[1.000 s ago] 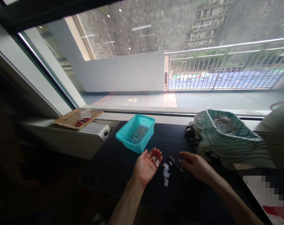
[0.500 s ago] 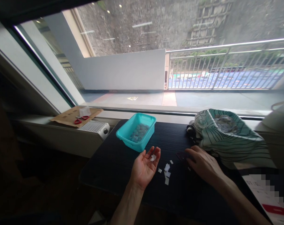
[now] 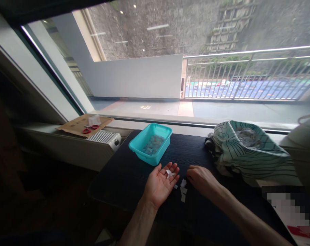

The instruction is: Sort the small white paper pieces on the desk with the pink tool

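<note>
My left hand (image 3: 160,184) is turned palm up with its fingers loosely curled and apart, and small white paper scraps (image 3: 169,174) rest at the base of those fingers. To its right, my right hand (image 3: 202,179) is low over the black table (image 3: 114,177), knuckles up and fingers drawn together. Whatever its fingertips pinch is hidden. Between the hands lie several loose paper pieces (image 3: 183,191) on the tabletop. Just beyond my left hand stands a turquoise plastic basin (image 3: 151,160) with many pale scraps (image 3: 154,144) in the bottom.
At the right stands a container lined with a green, black-striped bag (image 3: 257,164), pale shreds (image 3: 247,136) inside. Red-handled scissors (image 3: 90,128) lie on a brown paper bag (image 3: 73,125) on the left ledge, above a white radiator (image 3: 106,139). A window runs behind the table.
My right hand has moved left, from beside the striped bag to next to the loose paper pieces. My left hand has shifted slightly right, its fingers spread a little more.
</note>
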Demonstrator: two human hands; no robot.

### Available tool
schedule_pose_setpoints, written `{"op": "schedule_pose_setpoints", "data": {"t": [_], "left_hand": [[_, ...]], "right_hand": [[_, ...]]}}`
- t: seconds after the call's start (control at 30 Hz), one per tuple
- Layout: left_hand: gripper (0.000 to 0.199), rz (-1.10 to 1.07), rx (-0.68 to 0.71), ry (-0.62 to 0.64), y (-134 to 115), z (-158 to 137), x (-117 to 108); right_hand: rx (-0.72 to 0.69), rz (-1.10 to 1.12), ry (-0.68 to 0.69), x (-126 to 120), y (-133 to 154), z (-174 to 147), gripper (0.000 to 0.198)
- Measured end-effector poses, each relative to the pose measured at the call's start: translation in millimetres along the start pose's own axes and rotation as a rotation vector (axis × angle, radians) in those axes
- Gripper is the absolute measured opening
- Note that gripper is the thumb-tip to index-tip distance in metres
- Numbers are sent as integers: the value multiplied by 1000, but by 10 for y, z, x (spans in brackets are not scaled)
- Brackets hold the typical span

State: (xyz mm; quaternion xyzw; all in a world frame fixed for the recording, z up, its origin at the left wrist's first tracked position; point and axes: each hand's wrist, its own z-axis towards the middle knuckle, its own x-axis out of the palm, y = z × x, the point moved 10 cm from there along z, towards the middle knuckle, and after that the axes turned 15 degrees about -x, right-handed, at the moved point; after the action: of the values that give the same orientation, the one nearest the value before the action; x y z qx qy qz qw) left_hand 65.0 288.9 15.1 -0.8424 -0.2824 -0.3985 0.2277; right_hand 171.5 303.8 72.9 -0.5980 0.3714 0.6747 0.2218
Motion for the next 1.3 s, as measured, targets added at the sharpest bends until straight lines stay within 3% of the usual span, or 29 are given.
{"op": "schedule_pose_setpoints", "data": {"t": [0.1,0.23,0.33,0.4,0.47,0.53,0.6,0.67,0.77,0.87,1.0,1.17,1.3], "left_hand": [[26,5,-13,-13,41,33,29],[28,-5,-39,-37,110,97,99],[28,1,-56,-42,143,139,188],[27,7,-56,-36,154,165,251],[26,18,-59,-27,176,200,307],[26,34,-75,-25,223,245,350],[25,45,-94,-21,278,286,389],[26,46,-102,-12,310,305,425],[26,42,-81,1,282,284,453],[27,42,-65,13,222,250,445],[27,43,-68,-3,178,262,403],[29,49,-97,16,211,289,428],[29,53,-118,75,254,276,453]], "right_hand": [[5,-1,-38,12,-4,33,27],[6,271,-216,-172,-174,-8,24],[47,333,-408,-596,-572,-259,25],[162,198,-546,-987,-984,-586,26],[349,-21,-600,-1319,-1425,-961,28],[481,-188,-572,-1506,-1792,-1231,29],[474,-186,-417,-1429,-2073,-1267,31],[433,-153,-352,-1324,-2243,-1250,28],[464,-169,-424,-1317,-2337,-1284,13],[508,-230,-528,-1439,-2152,-1310,22],[380,-210,-589,-1485,-1462,-1045,24],[-39,276,-402,-859,-400,-293,19],[-80,340,-293,-467,-24,-3,21]]}}
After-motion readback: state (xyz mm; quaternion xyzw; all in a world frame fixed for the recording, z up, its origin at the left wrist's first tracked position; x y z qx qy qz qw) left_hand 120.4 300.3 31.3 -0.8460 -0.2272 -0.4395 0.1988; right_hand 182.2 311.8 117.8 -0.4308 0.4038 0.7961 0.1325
